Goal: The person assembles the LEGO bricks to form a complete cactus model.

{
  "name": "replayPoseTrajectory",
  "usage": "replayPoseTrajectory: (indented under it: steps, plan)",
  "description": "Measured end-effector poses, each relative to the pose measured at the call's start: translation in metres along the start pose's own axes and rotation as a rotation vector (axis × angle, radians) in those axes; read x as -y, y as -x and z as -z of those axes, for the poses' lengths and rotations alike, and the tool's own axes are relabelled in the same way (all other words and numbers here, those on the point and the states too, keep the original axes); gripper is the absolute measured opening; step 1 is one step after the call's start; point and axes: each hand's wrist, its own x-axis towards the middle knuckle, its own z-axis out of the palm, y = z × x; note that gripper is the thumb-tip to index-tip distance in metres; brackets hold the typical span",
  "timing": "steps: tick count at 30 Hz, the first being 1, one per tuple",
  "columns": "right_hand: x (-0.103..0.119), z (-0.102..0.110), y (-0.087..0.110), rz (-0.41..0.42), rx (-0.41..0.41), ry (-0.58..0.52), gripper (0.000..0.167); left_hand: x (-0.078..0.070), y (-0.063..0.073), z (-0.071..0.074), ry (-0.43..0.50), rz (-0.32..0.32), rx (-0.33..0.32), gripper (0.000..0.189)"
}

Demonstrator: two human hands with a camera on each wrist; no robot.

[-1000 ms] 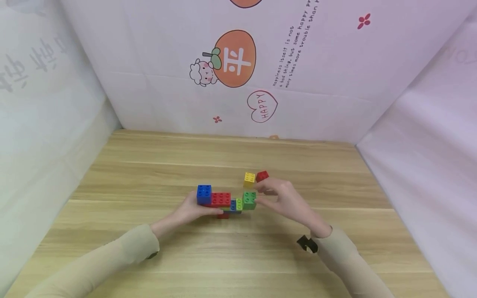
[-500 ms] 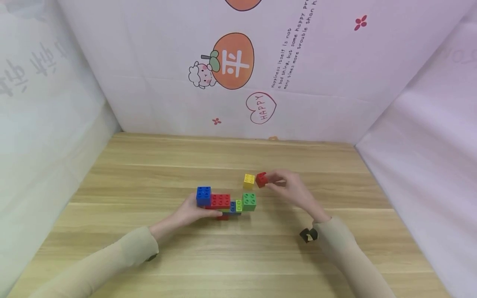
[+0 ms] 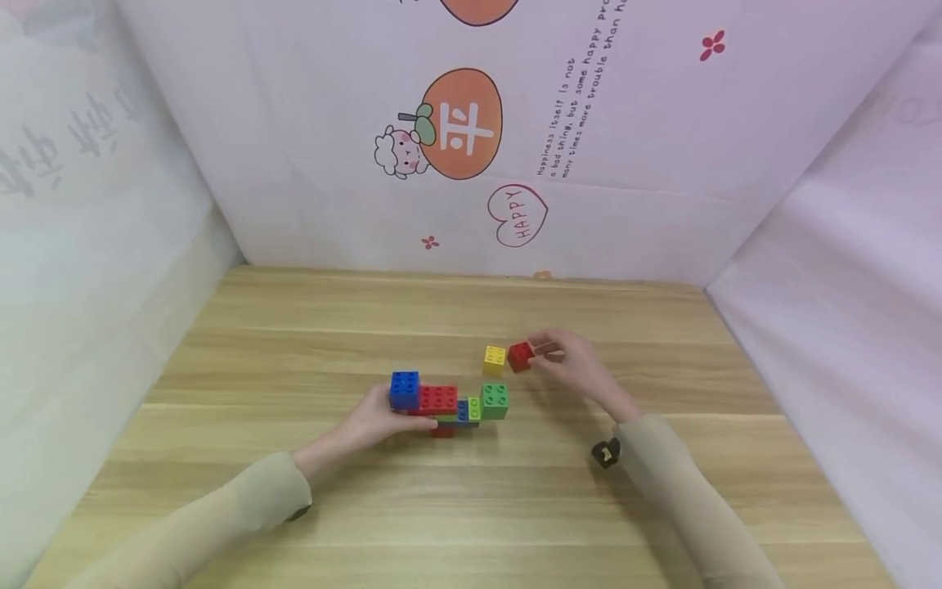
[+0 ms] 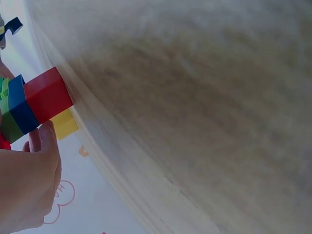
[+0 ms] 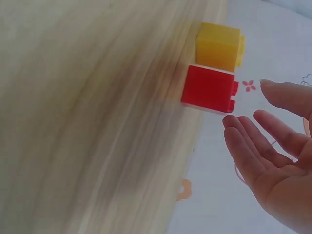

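My left hand [image 3: 374, 417] grips a build of toy building bricks, thumb along its near side. In the head view, a blue brick [image 3: 405, 389] tops its left end. A long red brick [image 3: 438, 398] lies beside that, and a green brick [image 3: 495, 401] sits at the right end. The left wrist view shows a red brick [image 4: 48, 94] at the build's underside. A loose red brick [image 3: 521, 357] stands on the table just left of the fingertips of my right hand [image 3: 581, 368]. In the right wrist view those fingers are spread, apart from the loose red brick [image 5: 208, 88].
A loose yellow brick [image 3: 494, 360] stands close to the left of the loose red one, behind the build. The wooden table [image 3: 471, 523] meets a printed white cloth [image 3: 331, 204] at the back, with cloth on both sides too.
My right hand has moved back and right, from beside the green brick to the loose red brick, which has turned slightly. My left hand keeps its hold on the build.
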Motion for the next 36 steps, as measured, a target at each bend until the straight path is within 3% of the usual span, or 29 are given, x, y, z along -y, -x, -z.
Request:
replayPoseTrajectory:
  steps: [17, 36]
  plan:
    - [-0.012, -0.007, -0.011, -0.020, 0.076, 0.098, 0.052, 0.000, 0.003, 0.003, -0.002, 0.010, -0.037, 0.059]
    - [-0.014, -0.011, -0.011, 0.025, 0.033, 0.159, 0.033, -0.002, 0.006, 0.006, 0.008, 0.001, -0.063, 0.057]
